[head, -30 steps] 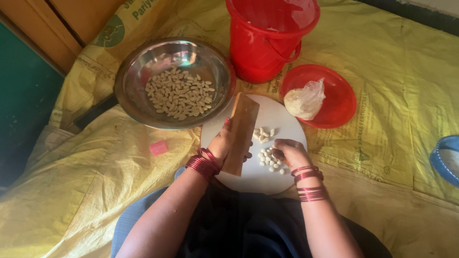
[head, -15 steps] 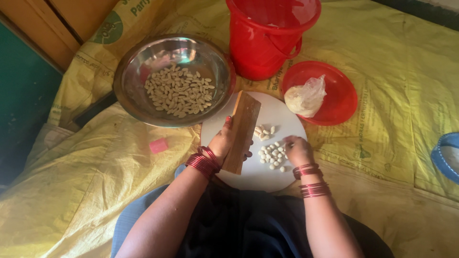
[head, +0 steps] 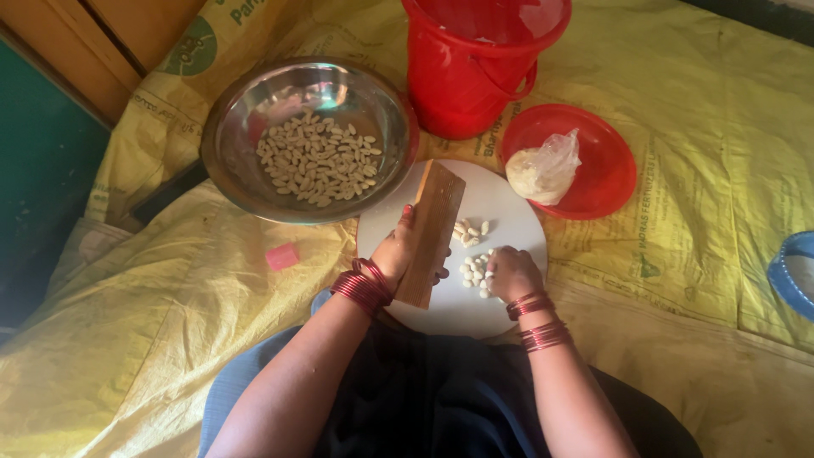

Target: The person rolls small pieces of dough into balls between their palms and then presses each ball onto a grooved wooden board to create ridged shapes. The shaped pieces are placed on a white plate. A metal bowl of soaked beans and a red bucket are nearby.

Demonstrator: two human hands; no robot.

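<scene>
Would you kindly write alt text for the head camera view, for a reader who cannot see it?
A person's left hand holds a wooden block over a round white board, while the right hand rests on pale nuts. Beyond stand a steel bowl of nuts, a red bucket and a red lid on yellow sacking.

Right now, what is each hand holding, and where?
Left hand holds the wooden block by its lower edge; right hand rests on the white nuts.

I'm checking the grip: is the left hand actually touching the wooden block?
Touching. The head view shows the left hand wrapped around the wooden block, its fingers curled over the near edge, above the white round board.
</scene>
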